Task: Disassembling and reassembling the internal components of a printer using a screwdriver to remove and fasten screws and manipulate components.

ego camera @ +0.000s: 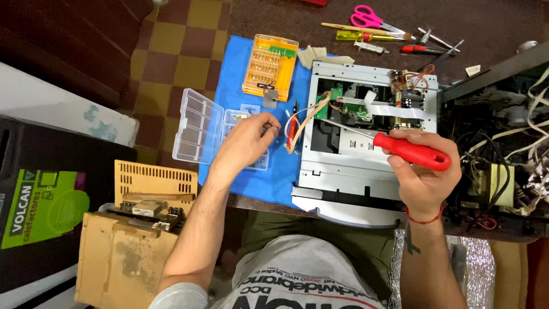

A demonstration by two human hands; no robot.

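Your right hand (423, 177) has its grip closed around the red handle of the screwdriver (412, 151), fingers wrapped over the top, with the thin metal shaft running up and left across the open grey metal chassis (343, 166) that sits on the bench in front of you. Your left hand (246, 143) has its fingertips pinched together over the clear plastic parts box (200, 126) on the blue mat (243, 74); whether it has a small part between the fingers is too small to tell. The screwdriver is light and stiff, and its handle looks smooth, so I judge a full wrap around the thick middle of the handle gives you the surest hold. The chassis is thin sheet metal, likely rigid but with sharp edges, and the green circuit board (337, 103), white flat ribbon cable (394, 111) and loose wires (300, 123) inside it look fragile, so any hold on it is best taken at the outer frame. Above the mat's middle lies an orange bit case (269, 66). Further back on the bench are pink-handled scissors (369, 17), a yellow-handled screwdriver (360, 35) and other small tools. To your right sits another opened device with a transformer (492, 183) and tangled cables.
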